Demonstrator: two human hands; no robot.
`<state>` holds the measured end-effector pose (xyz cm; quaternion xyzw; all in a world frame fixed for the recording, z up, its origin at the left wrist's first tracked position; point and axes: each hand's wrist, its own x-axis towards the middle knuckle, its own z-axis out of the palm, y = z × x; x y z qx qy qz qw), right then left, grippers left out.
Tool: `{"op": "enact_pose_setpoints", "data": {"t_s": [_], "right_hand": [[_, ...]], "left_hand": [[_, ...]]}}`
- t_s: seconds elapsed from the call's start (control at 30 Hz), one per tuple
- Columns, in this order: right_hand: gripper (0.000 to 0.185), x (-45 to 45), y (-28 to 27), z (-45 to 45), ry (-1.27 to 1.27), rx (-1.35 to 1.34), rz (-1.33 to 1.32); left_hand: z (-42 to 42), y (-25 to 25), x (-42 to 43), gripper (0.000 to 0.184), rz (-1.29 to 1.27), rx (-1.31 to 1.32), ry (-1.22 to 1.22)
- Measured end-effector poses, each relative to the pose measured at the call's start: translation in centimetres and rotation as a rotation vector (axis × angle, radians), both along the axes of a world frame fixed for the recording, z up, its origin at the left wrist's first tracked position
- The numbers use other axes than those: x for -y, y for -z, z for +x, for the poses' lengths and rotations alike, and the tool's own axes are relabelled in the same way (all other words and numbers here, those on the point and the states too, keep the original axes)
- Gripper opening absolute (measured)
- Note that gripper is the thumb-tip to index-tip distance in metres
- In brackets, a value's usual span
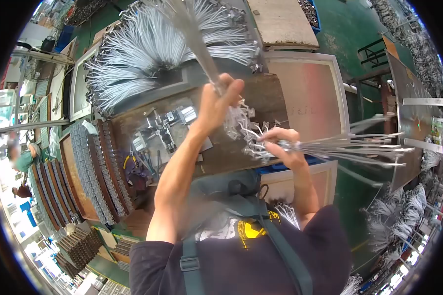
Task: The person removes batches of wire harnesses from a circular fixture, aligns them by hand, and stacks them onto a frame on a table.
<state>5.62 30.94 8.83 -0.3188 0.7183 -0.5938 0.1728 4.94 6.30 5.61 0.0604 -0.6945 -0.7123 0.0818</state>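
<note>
My left hand [217, 101] is raised over the workbench [216, 155], its fingers wrapped round a bundle of thin grey cables [194, 42] that fans upward and is blurred. My right hand [286, 147] is closed on a second cable bundle [349, 147], whose loose ends spread out to the right. Between the hands lies a tangle of white cable ends with small connectors [246, 129]. A metal fixture [165, 130] sits on the bench to the left of my left hand.
A large fan of pale cables [147, 54] lies behind the bench. Yellow-handled pliers [128, 161] are at the bench's left end, near rows of grey parts [91, 172]. A pale panel [310, 93] stands at the right. Another person's sleeve [24, 161] shows far left.
</note>
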Motion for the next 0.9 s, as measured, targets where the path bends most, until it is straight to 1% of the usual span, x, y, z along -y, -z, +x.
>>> {"op": "enact_pose_setpoints", "data": {"t_s": [0.03,0.1,0.13,0.17,0.23,0.27,0.3,0.37,0.43,0.5,0.53,0.57,0.63,0.67,0.7,0.77,0.8,0.83,0.87,0.9], "right_hand": [[0.021,-0.9,0.2,-0.8,-0.013,-0.004,0.0],[0.025,-3.2,0.9,-1.0,-0.102,0.412,-0.248],[0.039,-3.6,1.2,-1.5,-0.199,0.461,-0.263],[0.039,-3.3,1.2,-2.2,-0.209,0.463,-0.256],[0.055,-0.9,0.6,-3.7,-0.481,0.425,-0.059],[0.062,0.5,1.4,-4.6,-0.647,0.382,-0.139],[0.062,0.7,3.0,-4.5,-0.651,0.379,-0.139],[0.081,0.9,7.3,-4.6,-0.625,1.04,-0.494],[0.079,2.4,9.2,-6.5,-0.557,0.943,-0.173],[0.076,5.5,10.3,-6.3,-0.509,0.661,0.199],[0.074,7.3,11.5,-5.9,-0.526,0.437,0.445],[0.072,8.2,12.3,-5.2,-0.577,0.268,0.564],[0.077,9.4,12.2,-4.3,-0.625,0.276,0.781],[0.069,9.2,12.2,-4.5,-0.625,0.342,0.723],[0.069,8.8,12.5,-4.9,-0.628,0.334,0.726],[0.059,8.0,12.9,-5.3,-0.511,0.425,0.755],[0.051,7.9,11.2,-5.3,-0.425,0.366,0.755],[0.051,8.0,10.9,-5.2,-0.418,0.364,0.754],[0.05,8.1,10.7,-5.1,-0.319,0.297,0.84],[0.049,8.1,10.5,-4.8,-0.22,0.229,0.924]], "left_hand": [[-0.2,-1.4,0.7,0.026,0.018,-0.032,-0.031],[0.0,-4.6,1.1,0.027,-0.018,-0.117,-0.057],[0.0,-5.3,0.9,0.031,-0.02,-0.143,-0.06],[-0.2,-4.9,0.8,0.031,-0.017,-0.144,-0.072],[-0.3,-2.7,0.4,0.033,-0.307,-0.028,-0.085],[-0.9,0.8,0.7,0.033,-0.267,-0.007,-0.05],[-0.9,2.6,0.8,0.033,-0.266,0.021,-0.04],[-1.0,2.7,1.5,0.033,-0.221,0.018,-0.062],[-1.1,3.2,2.1,0.034,-0.194,0.021,-0.076],[-1.7,3.2,2.6,0.034,-0.173,0.006,-0.097],[-1.8,2.9,2.3,0.035,-0.055,0.015,-0.14],[-2.0,2.5,2.1,0.036,0.062,0.023,-0.182],[-2.9,1.1,1.9,0.039,0.109,-0.026,-0.208],[-3.2,0.3,2.0,0.039,0.112,-0.042,-0.186],[-3.7,-0.4,2.2,0.039,0.116,-0.061,-0.166],[-4.2,-1.2,2.4,0.038,0.095,-0.072,-0.151],[-4.4,-1.5,2.4,0.038,0.023,-0.062,-0.108],[-4.7,-1.5,2.5,0.038,-0.046,-0.051,-0.066],[-5.0,-0.1,2.6,0.036,-0.033,-0.049,-0.015],[-5.0,2.0,2.5,0.036,-0.032,-0.051,-0.014]]}}
